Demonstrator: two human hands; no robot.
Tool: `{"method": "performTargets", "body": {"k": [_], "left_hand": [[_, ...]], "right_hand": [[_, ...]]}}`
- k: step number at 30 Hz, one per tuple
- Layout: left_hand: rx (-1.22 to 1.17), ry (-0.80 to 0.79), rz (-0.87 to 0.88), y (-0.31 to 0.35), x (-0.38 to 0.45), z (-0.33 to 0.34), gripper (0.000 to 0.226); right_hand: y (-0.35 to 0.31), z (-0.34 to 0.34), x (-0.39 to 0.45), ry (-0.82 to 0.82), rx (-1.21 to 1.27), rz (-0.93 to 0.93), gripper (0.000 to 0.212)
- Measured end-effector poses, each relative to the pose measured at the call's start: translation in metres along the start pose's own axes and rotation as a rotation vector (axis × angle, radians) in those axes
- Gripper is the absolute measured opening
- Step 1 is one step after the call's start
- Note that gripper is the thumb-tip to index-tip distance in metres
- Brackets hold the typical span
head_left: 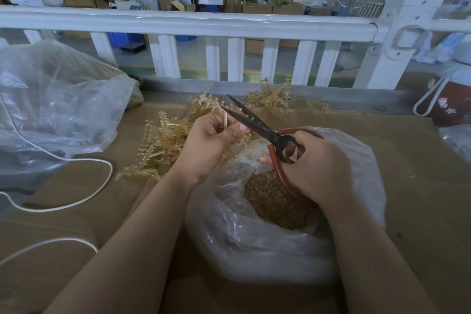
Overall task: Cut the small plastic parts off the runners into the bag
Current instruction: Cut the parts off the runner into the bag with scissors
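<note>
Grip: left hand (211, 140), fingers curled, pinches a runner (225, 120); right hand (316, 166) holds scissors (257, 125), blades parted, above bag (267, 237), counter's near edge.

Single head-worn wide-angle view, looking forward and down from close above the cardboard-covered table (407, 186), forearms entering from the bottom edge, white railing (188, 21) across the top (workshop floor beyond, far off)
</note>
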State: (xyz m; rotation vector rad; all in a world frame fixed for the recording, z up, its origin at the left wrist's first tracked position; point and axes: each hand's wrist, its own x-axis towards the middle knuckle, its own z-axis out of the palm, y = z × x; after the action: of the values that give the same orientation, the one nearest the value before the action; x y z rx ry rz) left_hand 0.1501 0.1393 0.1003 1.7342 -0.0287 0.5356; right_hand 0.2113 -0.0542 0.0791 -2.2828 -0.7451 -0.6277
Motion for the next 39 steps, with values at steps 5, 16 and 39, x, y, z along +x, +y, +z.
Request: {"method": "performTargets", "body": {"k": [5, 16, 39], "left_hand": [[0.045, -0.037, 0.009, 0.0028, -0.0013, 0.0001, 0.006], [0.032, -0.086, 0.024, 0.0041, -0.0018, 0.0009, 0.009], [-0.163, -0.003, 0.038, 0.0001, 0.0001, 0.0065, 0.013]], "right_hand": [[-0.0009, 0.0004, 0.0005, -0.008, -0.044, -0.004, 0.074], [-0.0037, -0.0005, 0.0014, -0.006, -0.025, 0.017, 0.09], [-0.0043, -0.0038, 0.0013, -0.041, -0.037, 0.037, 0.072]]}}
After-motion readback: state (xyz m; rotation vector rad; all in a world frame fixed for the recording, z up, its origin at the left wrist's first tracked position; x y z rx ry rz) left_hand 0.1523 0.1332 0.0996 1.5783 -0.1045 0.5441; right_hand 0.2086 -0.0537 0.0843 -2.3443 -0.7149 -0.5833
